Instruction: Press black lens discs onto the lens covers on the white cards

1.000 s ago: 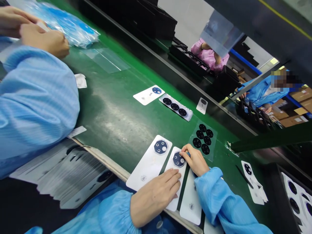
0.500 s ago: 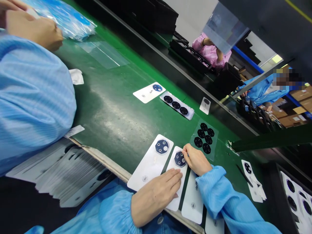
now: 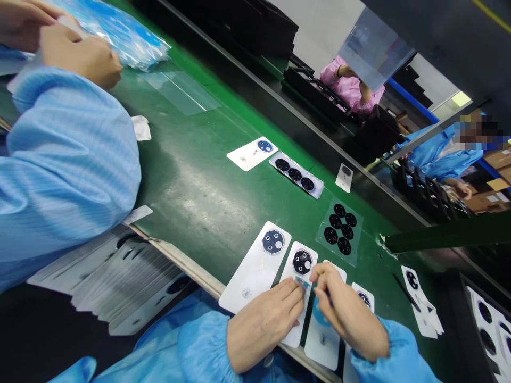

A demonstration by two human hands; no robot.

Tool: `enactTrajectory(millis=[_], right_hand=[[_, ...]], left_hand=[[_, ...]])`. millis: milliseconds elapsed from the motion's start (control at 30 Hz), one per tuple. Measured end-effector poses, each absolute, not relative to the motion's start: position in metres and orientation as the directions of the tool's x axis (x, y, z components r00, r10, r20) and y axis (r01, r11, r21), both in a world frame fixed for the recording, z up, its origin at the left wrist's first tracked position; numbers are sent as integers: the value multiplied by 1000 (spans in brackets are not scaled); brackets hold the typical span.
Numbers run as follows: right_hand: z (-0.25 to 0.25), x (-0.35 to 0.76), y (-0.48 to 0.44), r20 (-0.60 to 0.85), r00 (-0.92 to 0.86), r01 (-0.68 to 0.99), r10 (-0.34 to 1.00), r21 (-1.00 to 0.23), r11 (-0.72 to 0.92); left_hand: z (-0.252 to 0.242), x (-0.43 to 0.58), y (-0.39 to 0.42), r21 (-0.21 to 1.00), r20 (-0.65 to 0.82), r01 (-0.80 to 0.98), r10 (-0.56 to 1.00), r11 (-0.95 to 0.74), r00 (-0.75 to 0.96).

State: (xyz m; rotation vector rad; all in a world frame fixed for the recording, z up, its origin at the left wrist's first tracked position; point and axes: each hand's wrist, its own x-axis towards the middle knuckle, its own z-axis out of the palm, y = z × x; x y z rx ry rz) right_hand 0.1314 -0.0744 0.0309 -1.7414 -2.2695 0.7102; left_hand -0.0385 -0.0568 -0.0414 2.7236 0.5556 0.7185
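Several white plastic phone back covers lie side by side at the near edge of the green tabletop [image 3: 199, 181]. The left hand [image 3: 265, 324] lies flat and spread on the middle white cover [image 3: 297, 332], pinning it down and gripping nothing. The right hand [image 3: 347, 316] is narrowed, thumb and forefinger pinched on a small blue film tab [image 3: 303, 282] just below that cover's black octagonal camera ring [image 3: 302, 261].

The neighbouring cover with a dark blue camera ring [image 3: 255, 271] touches or nearly touches the pinned one. A clear sheet of six black discs [image 3: 341, 230] lies just beyond.

The pinch looks slight, so the tab could slip free or tear. If the flat palm eases, the cover could slide off the tabletop edge or nudge its neighbour. Bare fingertips near the ring could smudge it.
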Motion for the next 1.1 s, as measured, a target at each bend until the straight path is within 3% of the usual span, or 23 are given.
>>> enactTrajectory(millis=[100,267,533,1100], right_hand=[[32,128,-50,-60,-152,773,987,-629,81],[4,108,5,-100,-115,795,988,-606,31],[-13,93,28,-134,-214,880,967,-456,132],[8,69,30,-358,-193,979,913,-8,204]], left_hand=[[-41,-38,-57,351,432,290,429,-890,793],[-34,-49,-53,396,467,276,451,-876,760],[-35,-80,-36,374,458,424,561,-825,689],[-47,-86,-30,434,483,366,556,-823,677]])
